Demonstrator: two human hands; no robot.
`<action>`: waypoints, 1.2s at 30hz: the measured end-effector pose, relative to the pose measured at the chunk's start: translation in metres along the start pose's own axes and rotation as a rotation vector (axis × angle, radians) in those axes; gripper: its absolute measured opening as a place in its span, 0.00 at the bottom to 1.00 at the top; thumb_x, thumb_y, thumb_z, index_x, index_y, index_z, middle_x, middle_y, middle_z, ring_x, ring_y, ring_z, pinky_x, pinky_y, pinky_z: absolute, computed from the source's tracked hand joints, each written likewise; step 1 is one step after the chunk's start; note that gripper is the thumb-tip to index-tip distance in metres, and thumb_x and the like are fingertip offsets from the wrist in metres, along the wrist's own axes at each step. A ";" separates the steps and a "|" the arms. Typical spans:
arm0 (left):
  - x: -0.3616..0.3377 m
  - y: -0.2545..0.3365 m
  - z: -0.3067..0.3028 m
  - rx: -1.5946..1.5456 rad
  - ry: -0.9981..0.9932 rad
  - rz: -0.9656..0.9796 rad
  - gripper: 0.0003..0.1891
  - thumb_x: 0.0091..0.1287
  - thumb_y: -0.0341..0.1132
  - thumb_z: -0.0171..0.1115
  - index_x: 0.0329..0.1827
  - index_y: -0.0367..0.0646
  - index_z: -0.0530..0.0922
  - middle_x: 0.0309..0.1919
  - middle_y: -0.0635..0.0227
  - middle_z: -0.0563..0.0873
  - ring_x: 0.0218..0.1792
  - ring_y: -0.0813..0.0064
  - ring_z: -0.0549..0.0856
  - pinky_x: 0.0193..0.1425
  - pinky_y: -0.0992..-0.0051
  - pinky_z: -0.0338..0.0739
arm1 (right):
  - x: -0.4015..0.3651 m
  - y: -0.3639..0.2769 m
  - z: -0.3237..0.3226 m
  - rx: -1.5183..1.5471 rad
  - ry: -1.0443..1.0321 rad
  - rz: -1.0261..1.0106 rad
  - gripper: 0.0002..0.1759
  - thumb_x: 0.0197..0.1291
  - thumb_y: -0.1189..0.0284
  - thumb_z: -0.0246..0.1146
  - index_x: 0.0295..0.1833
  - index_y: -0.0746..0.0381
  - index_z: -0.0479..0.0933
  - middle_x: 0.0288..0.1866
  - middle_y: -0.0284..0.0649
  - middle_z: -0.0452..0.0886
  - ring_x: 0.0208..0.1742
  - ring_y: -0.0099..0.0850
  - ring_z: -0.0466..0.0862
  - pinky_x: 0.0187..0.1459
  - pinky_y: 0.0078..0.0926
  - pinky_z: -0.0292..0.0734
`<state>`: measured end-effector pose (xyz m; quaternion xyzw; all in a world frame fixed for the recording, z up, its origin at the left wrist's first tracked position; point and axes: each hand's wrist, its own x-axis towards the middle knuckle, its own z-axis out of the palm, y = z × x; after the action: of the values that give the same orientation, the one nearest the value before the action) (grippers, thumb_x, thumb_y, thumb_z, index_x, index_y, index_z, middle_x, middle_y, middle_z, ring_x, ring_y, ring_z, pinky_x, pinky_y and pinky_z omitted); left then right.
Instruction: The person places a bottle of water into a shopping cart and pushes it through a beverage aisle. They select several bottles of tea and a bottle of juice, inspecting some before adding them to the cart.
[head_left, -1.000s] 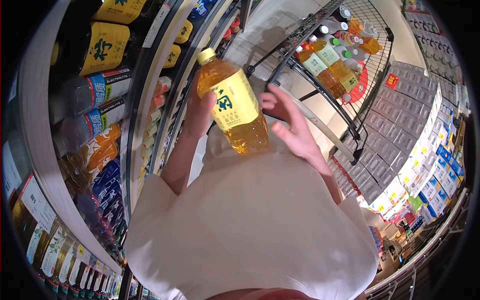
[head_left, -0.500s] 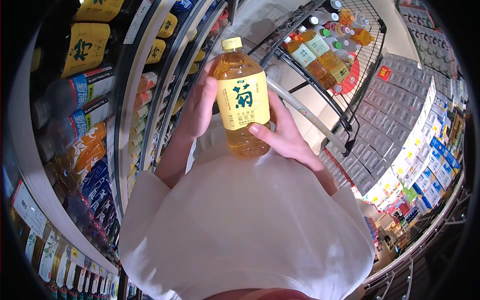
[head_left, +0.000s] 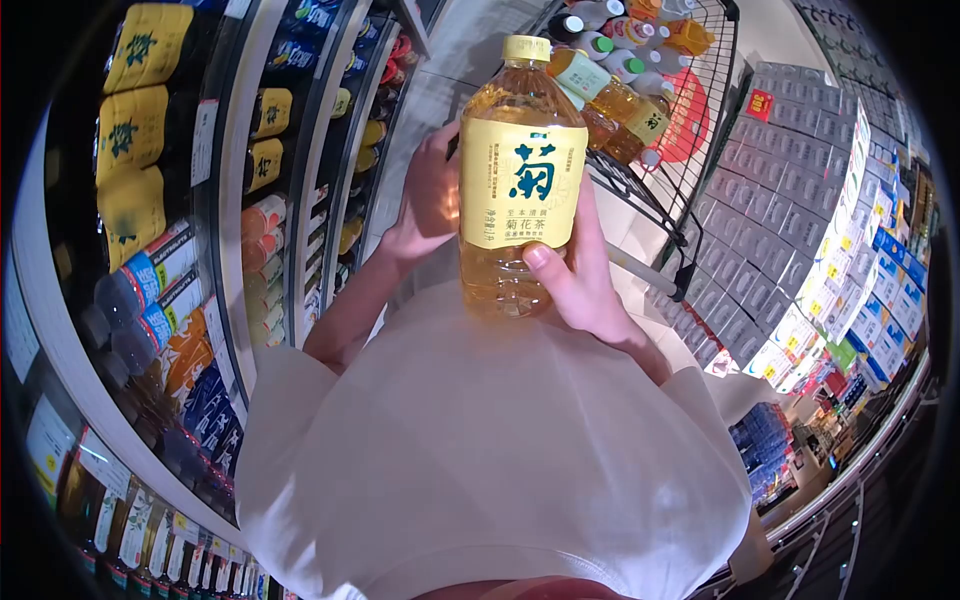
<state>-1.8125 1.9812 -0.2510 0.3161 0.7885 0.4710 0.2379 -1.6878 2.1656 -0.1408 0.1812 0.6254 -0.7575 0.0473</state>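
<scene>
A large bottle of amber tea [head_left: 522, 180] with a yellow label and pale yellow cap stands upright in front of the white shirt, its label facing the camera. My right hand [head_left: 590, 275] grips its right side, thumb on the lower edge of the label and fingers behind. On the other side, my left hand [head_left: 432, 195] is beside the bottle, its fingertips partly hidden behind it; whether they touch it is unclear.
Shelves of bottled drinks [head_left: 140, 130] with price rails rise along the left. Ahead to the right is a black wire shopping cart [head_left: 700, 190] holding several bottles. Stacked grey cartons [head_left: 745, 220] stand farther right, with blue and white boxes [head_left: 870, 320] beyond them.
The bottle has moved right and up, nearer the camera, with my right hand. My left hand has drawn away from the label's side. The shelves and cart have shifted in view.
</scene>
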 end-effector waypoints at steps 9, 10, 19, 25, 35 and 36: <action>0.010 -0.041 0.041 0.133 0.043 -0.210 0.20 0.78 0.34 0.64 0.72 0.50 0.85 0.74 0.47 0.83 0.66 0.41 0.88 0.69 0.51 0.85 | 0.023 -0.009 -0.055 -0.049 0.087 -0.099 0.63 0.72 0.65 0.72 0.97 0.69 0.35 0.94 0.58 0.58 0.92 0.48 0.65 0.88 0.50 0.64; 0.011 -0.040 0.042 0.163 0.045 -0.211 0.20 0.77 0.33 0.63 0.71 0.50 0.86 0.73 0.47 0.84 0.64 0.42 0.89 0.67 0.51 0.86 | 0.026 -0.009 -0.060 -0.043 0.090 -0.104 0.63 0.73 0.65 0.72 0.96 0.69 0.35 0.94 0.58 0.58 0.92 0.48 0.65 0.88 0.50 0.64; 0.031 -0.028 0.050 0.322 0.092 -0.180 0.24 0.72 0.30 0.56 0.70 0.48 0.87 0.71 0.43 0.85 0.60 0.39 0.90 0.66 0.51 0.86 | 0.045 -0.015 -0.086 0.038 0.156 -0.109 0.61 0.76 0.59 0.71 0.96 0.70 0.38 0.91 0.56 0.61 0.90 0.44 0.66 0.88 0.47 0.61; 0.059 -0.021 0.049 0.350 0.073 -0.239 0.24 0.73 0.29 0.55 0.71 0.47 0.86 0.72 0.44 0.85 0.61 0.39 0.89 0.68 0.52 0.84 | 0.052 -0.019 -0.105 0.059 0.192 -0.146 0.60 0.78 0.57 0.71 0.96 0.69 0.39 0.91 0.54 0.61 0.91 0.42 0.65 0.88 0.46 0.61; 0.099 -0.023 0.052 0.279 0.081 -0.241 0.25 0.72 0.24 0.55 0.71 0.40 0.86 0.70 0.45 0.86 0.65 0.47 0.90 0.73 0.59 0.82 | 0.069 -0.027 -0.151 0.307 0.191 -0.033 0.52 0.82 0.65 0.68 0.97 0.64 0.43 0.88 0.46 0.67 0.88 0.36 0.68 0.86 0.40 0.64; 0.103 -0.023 0.052 0.251 0.082 -0.240 0.25 0.72 0.24 0.55 0.71 0.39 0.86 0.71 0.45 0.86 0.65 0.48 0.89 0.73 0.59 0.81 | 0.073 -0.020 -0.158 0.328 0.178 0.003 0.51 0.83 0.65 0.68 0.97 0.63 0.44 0.88 0.46 0.68 0.88 0.35 0.68 0.86 0.40 0.64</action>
<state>-1.8546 2.0781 -0.3028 0.2274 0.8821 0.3495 0.2190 -1.7273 2.3338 -0.1704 0.2540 0.4951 -0.8300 -0.0372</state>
